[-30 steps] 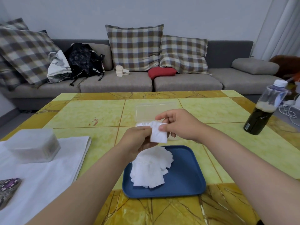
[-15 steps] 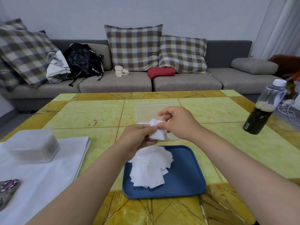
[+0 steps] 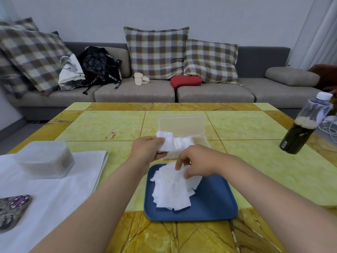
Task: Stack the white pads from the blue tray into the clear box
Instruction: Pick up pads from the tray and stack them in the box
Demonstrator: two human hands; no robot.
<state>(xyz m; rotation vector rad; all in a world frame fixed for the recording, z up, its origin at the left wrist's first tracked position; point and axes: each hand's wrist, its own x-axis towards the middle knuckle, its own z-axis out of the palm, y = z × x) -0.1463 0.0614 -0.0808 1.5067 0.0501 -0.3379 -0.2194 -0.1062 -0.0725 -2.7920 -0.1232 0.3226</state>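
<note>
Holds a small stack of white pads (image 3: 166, 144) in the left hand (image 3: 146, 151), grip clamped on its left end, just over the near left corner of the clear box (image 3: 202, 142). Finds this box open at 12 o'clock from the blue tray (image 3: 215, 203), lid (image 3: 181, 125) raised at the far side, with a row of pads (image 3: 184, 143) standing inside. Rests the right hand (image 3: 197, 162) on the loose pile of white pads (image 3: 173, 192) in the left half of the tray, grip pinched on the top pad at the 12 o'clock edge of the pile. Places the tray at 6 o'clock on the yellow desk (image 3: 264, 161). Shows a dark bottle (image 3: 300, 132) at 3 o'clock, and at 9 o'clock a white cloth (image 3: 54, 194) carrying a frosted container (image 3: 43, 161) and a flat patterned object (image 3: 12, 210).
</note>
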